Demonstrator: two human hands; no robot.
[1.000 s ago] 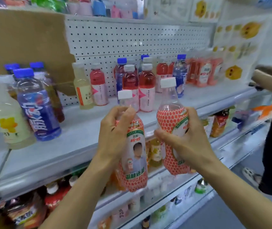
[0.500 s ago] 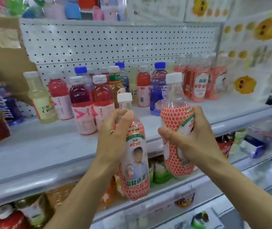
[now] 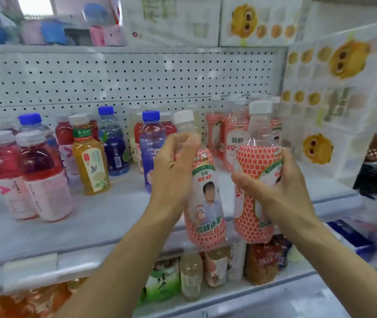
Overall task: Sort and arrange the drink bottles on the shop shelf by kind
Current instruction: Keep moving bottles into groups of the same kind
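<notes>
While left grip (image 3: 171, 173) clamps 1 honeycomb bottle (image 3: 208, 203) near its neck, right grip (image 3: 277, 189) clamps the twin (image 3: 251, 157).

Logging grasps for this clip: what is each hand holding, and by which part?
Left hand grips one orange-patterned bottle at its shoulder; right hand grips a matching bottle around its upper body.

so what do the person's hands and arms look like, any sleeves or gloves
No gloves or rings on the left hand or the right hand. The left forearm and right forearm are bare to the frame's edge: no sleeve, watch or band shows.
</notes>
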